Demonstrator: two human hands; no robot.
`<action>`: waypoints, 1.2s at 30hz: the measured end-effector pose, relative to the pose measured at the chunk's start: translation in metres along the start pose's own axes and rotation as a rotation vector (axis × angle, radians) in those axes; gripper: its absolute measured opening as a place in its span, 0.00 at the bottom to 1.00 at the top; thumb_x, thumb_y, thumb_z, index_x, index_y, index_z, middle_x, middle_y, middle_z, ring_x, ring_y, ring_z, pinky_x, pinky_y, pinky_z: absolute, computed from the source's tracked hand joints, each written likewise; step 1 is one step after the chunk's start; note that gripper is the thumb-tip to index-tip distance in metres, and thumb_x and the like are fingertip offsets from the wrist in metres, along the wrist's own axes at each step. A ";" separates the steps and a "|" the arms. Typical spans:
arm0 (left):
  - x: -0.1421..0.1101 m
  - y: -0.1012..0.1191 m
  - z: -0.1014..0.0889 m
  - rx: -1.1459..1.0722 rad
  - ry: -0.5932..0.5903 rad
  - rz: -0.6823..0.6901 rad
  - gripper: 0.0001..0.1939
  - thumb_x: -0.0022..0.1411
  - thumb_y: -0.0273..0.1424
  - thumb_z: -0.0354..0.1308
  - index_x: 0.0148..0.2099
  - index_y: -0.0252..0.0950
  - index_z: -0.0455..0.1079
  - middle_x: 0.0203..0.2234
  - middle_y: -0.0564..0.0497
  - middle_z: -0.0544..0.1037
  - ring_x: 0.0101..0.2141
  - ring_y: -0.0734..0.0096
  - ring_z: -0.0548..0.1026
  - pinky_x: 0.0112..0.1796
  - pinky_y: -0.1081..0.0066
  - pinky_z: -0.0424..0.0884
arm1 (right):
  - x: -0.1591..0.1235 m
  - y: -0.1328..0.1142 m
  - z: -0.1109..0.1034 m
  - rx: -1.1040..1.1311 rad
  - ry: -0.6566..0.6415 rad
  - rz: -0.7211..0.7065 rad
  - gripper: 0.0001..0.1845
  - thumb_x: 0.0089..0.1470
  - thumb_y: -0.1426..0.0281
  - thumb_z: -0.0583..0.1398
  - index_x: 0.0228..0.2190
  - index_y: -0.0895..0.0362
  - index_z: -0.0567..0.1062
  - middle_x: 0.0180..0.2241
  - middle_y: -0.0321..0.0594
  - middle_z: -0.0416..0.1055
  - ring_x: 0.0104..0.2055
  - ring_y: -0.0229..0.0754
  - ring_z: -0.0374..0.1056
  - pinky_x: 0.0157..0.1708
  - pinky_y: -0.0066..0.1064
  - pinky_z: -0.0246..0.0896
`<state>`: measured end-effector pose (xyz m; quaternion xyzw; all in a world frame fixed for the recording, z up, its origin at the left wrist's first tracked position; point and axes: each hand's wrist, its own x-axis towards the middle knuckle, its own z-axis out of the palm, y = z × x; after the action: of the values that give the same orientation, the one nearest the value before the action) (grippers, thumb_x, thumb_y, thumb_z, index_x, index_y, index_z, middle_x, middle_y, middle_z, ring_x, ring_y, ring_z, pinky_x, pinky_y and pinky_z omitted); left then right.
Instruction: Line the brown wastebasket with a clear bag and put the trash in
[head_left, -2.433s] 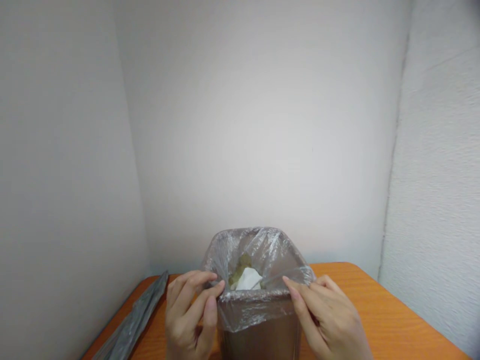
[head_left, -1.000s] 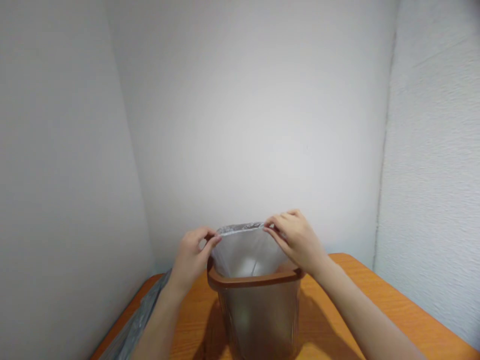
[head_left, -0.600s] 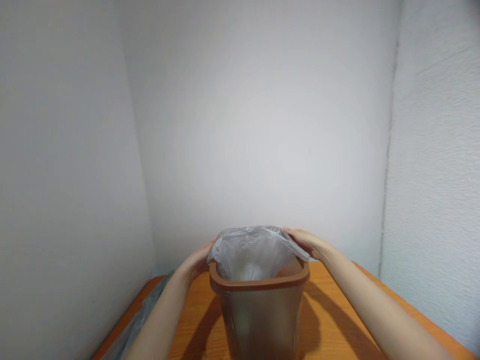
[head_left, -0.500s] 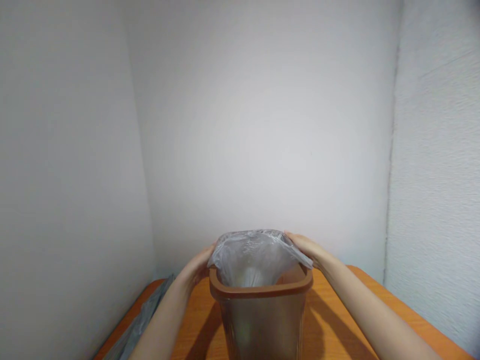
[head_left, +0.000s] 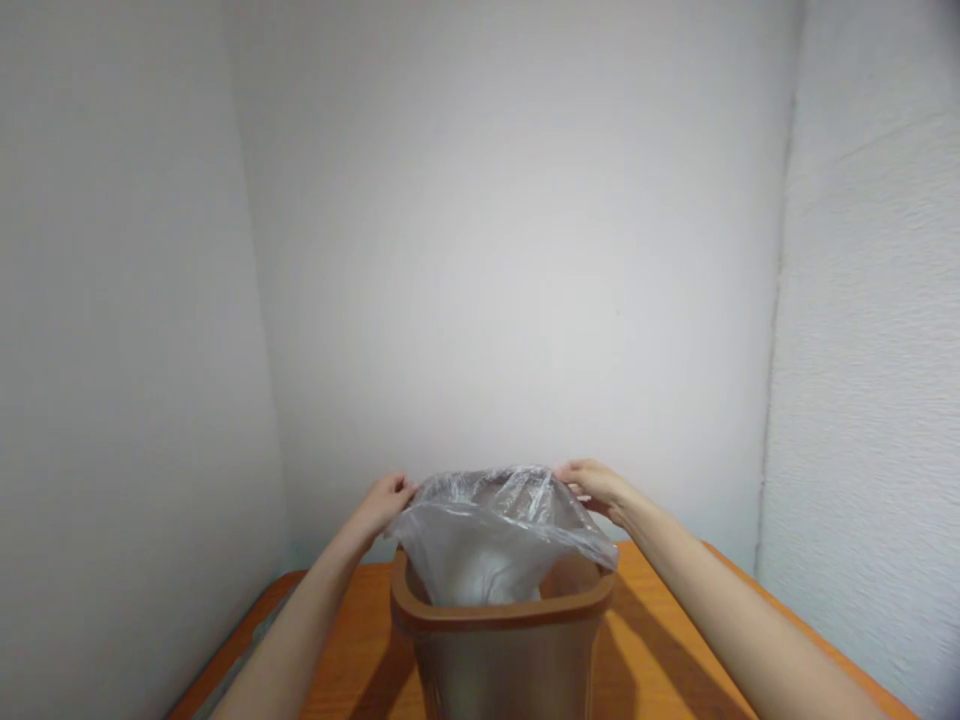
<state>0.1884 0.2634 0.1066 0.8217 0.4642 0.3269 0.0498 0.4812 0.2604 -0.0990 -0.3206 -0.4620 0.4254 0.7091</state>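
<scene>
A brown trash can (head_left: 502, 655) with a thick rim stands upright on the orange-brown table. A thin clear plastic bag (head_left: 480, 545) hangs into its mouth and is draped over the back of the rim. My left hand (head_left: 388, 497) is closed at the bag's far left edge, fingers curled in a pinch. At the far right edge of the bag, my right hand (head_left: 592, 485) pinches the plastic between thumb and fingers. The front of the rim is bare. The bag's lower part inside the can is hidden.
The wooden table (head_left: 660, 620) reaches back to a pale wall (head_left: 510, 250), with walls on both sides. Another crumpled grey plastic bag (head_left: 240, 660) lies at the table's left edge, partly behind my left forearm.
Both hands have lifted off the sides of the rim and now pinch the bag's back corners. The bag's edge is spread higher and wider. The view has shifted slightly.
</scene>
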 end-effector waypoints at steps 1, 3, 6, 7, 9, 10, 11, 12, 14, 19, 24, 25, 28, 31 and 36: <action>0.004 0.004 0.000 0.002 0.016 0.036 0.15 0.65 0.37 0.59 0.30 0.33 0.66 0.22 0.59 0.67 0.22 0.80 0.65 0.27 0.75 0.66 | 0.003 -0.003 -0.002 -0.048 0.030 -0.023 0.11 0.62 0.64 0.60 0.38 0.60 0.73 0.34 0.36 0.72 0.31 0.35 0.69 0.31 0.30 0.69; 0.007 0.017 0.000 -0.013 0.027 0.116 0.13 0.65 0.36 0.59 0.31 0.33 0.66 0.23 0.58 0.68 0.23 0.79 0.66 0.27 0.74 0.66 | 0.009 -0.010 -0.004 -0.141 0.098 -0.072 0.11 0.62 0.64 0.60 0.37 0.61 0.74 0.34 0.36 0.72 0.32 0.35 0.69 0.32 0.30 0.69; 0.002 0.039 0.003 -0.065 0.007 0.232 0.14 0.60 0.39 0.62 0.32 0.34 0.67 0.24 0.57 0.71 0.25 0.77 0.69 0.30 0.74 0.66 | 0.011 -0.023 -0.003 -0.225 0.222 -0.177 0.11 0.61 0.64 0.61 0.35 0.60 0.73 0.35 0.36 0.72 0.34 0.37 0.69 0.35 0.32 0.68; -0.003 0.044 0.004 -0.083 -0.003 0.263 0.15 0.58 0.41 0.63 0.33 0.35 0.67 0.25 0.56 0.72 0.26 0.76 0.70 0.31 0.74 0.66 | 0.009 -0.026 -0.002 -0.238 0.263 -0.216 0.11 0.61 0.64 0.61 0.35 0.60 0.73 0.34 0.36 0.71 0.34 0.37 0.68 0.35 0.33 0.68; -0.018 0.050 0.000 -0.111 -0.008 0.307 0.18 0.54 0.45 0.64 0.33 0.35 0.68 0.26 0.55 0.75 0.29 0.74 0.72 0.33 0.74 0.67 | -0.001 -0.029 0.000 -0.247 0.330 -0.295 0.10 0.61 0.64 0.60 0.33 0.59 0.72 0.32 0.35 0.70 0.33 0.37 0.67 0.36 0.33 0.65; -0.027 0.051 -0.004 -0.118 -0.003 0.317 0.19 0.52 0.46 0.64 0.33 0.36 0.68 0.26 0.54 0.76 0.30 0.73 0.73 0.34 0.73 0.67 | -0.009 -0.029 0.000 -0.245 0.350 -0.331 0.10 0.61 0.65 0.59 0.32 0.59 0.71 0.30 0.34 0.69 0.32 0.37 0.66 0.35 0.32 0.64; -0.037 0.051 -0.010 -0.120 0.005 0.320 0.19 0.52 0.47 0.65 0.32 0.36 0.68 0.27 0.53 0.77 0.30 0.73 0.73 0.33 0.73 0.67 | -0.019 -0.028 -0.001 -0.241 0.357 -0.365 0.09 0.60 0.65 0.59 0.31 0.58 0.71 0.28 0.33 0.67 0.30 0.37 0.64 0.34 0.31 0.62; -0.048 0.049 -0.018 -0.118 0.014 0.314 0.20 0.51 0.47 0.65 0.32 0.36 0.68 0.26 0.53 0.77 0.29 0.72 0.74 0.32 0.74 0.67 | -0.030 -0.027 -0.003 -0.234 0.349 -0.396 0.09 0.59 0.64 0.60 0.30 0.57 0.71 0.26 0.32 0.66 0.29 0.37 0.63 0.32 0.31 0.60; -0.069 0.044 -0.036 -0.107 0.030 0.288 0.20 0.49 0.47 0.67 0.30 0.36 0.68 0.24 0.53 0.77 0.26 0.72 0.73 0.28 0.74 0.66 | -0.054 -0.023 -0.010 -0.212 0.302 -0.442 0.11 0.53 0.61 0.62 0.29 0.56 0.71 0.24 0.32 0.66 0.27 0.37 0.62 0.29 0.30 0.58; -0.105 0.027 -0.065 -0.124 0.054 0.198 0.24 0.47 0.50 0.69 0.31 0.35 0.68 0.20 0.54 0.75 0.21 0.73 0.72 0.25 0.74 0.67 | -0.097 -0.012 -0.037 -0.117 0.285 -0.443 0.24 0.47 0.49 0.64 0.35 0.55 0.70 0.33 0.37 0.69 0.29 0.37 0.63 0.29 0.30 0.60; -0.112 0.016 -0.045 -0.214 0.047 0.080 0.31 0.52 0.59 0.60 0.41 0.35 0.69 0.30 0.51 0.78 0.26 0.70 0.77 0.25 0.73 0.69 | -0.108 0.001 -0.033 -0.176 0.143 -0.278 0.31 0.53 0.42 0.57 0.35 0.58 0.76 0.34 0.45 0.74 0.32 0.42 0.66 0.27 0.30 0.59; -0.111 0.015 -0.039 -0.228 0.020 0.061 0.31 0.51 0.58 0.61 0.40 0.34 0.69 0.29 0.50 0.78 0.25 0.70 0.76 0.24 0.73 0.68 | -0.109 0.003 -0.030 -0.206 0.070 -0.269 0.30 0.53 0.42 0.58 0.34 0.58 0.78 0.32 0.44 0.74 0.32 0.42 0.66 0.27 0.30 0.59; -0.109 0.015 -0.030 -0.288 -0.044 0.039 0.26 0.45 0.50 0.70 0.34 0.32 0.71 0.22 0.54 0.74 0.21 0.76 0.71 0.22 0.76 0.64 | -0.110 0.005 -0.027 -0.175 -0.057 -0.283 0.26 0.50 0.46 0.63 0.32 0.58 0.79 0.26 0.40 0.72 0.29 0.40 0.63 0.26 0.29 0.54; -0.107 0.013 -0.037 -0.383 -0.039 0.038 0.22 0.44 0.44 0.73 0.29 0.32 0.71 0.18 0.58 0.69 0.18 0.83 0.64 0.20 0.80 0.59 | -0.108 0.007 -0.043 0.085 -0.035 -0.222 0.22 0.46 0.51 0.68 0.28 0.58 0.78 0.22 0.37 0.68 0.24 0.36 0.58 0.23 0.28 0.51; -0.108 -0.017 -0.045 -0.587 0.024 0.012 0.20 0.45 0.41 0.74 0.31 0.34 0.71 0.22 0.57 0.71 0.20 0.83 0.66 0.22 0.81 0.60 | -0.101 0.034 -0.069 0.315 0.048 -0.206 0.17 0.46 0.54 0.69 0.28 0.54 0.77 0.25 0.38 0.70 0.26 0.37 0.62 0.26 0.29 0.61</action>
<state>0.1115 0.1777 0.0821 0.7712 0.3454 0.4569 0.2779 0.5138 0.1798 -0.1918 -0.1667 -0.4032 0.4096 0.8011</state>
